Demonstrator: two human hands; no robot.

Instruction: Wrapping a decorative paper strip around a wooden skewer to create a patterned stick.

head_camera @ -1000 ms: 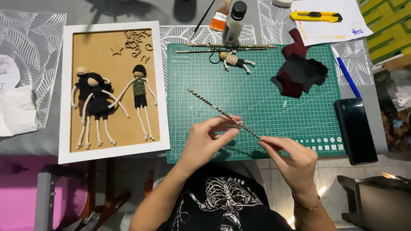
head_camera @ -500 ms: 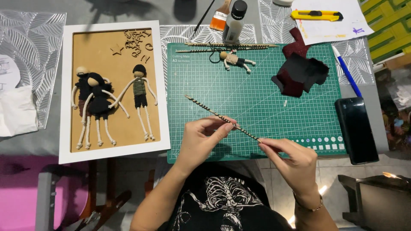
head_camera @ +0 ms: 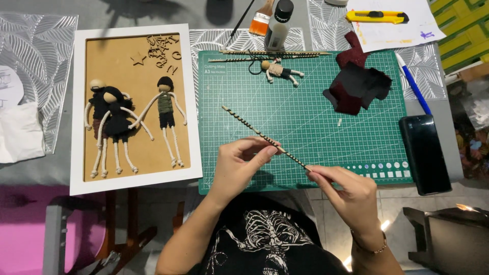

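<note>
I hold a thin stick wound with twine point(head_camera: 249, 127) over the green cutting mat point(head_camera: 305, 112). My left hand point(head_camera: 239, 163) pinches it near the middle, thumb and forefinger closed on it. My right hand point(head_camera: 346, 191) pinches its near end at the mat's front edge. The stick slants up and to the left, its far end free above the mat.
A white frame point(head_camera: 76, 117) with three string dolls point(head_camera: 127, 117) lies at the left. On the mat sit a small doll point(head_camera: 279, 70), dark felt pieces point(head_camera: 359, 86) and more wrapped sticks point(head_camera: 275, 53). A phone point(head_camera: 424, 153), pen point(head_camera: 412, 84), yellow knife point(head_camera: 377, 17), bottle point(head_camera: 277, 25) and brush point(head_camera: 262, 15) lie around.
Both hands and the stick have shifted slightly toward me and to the right; the stick's free end sits a little lower on the mat.
</note>
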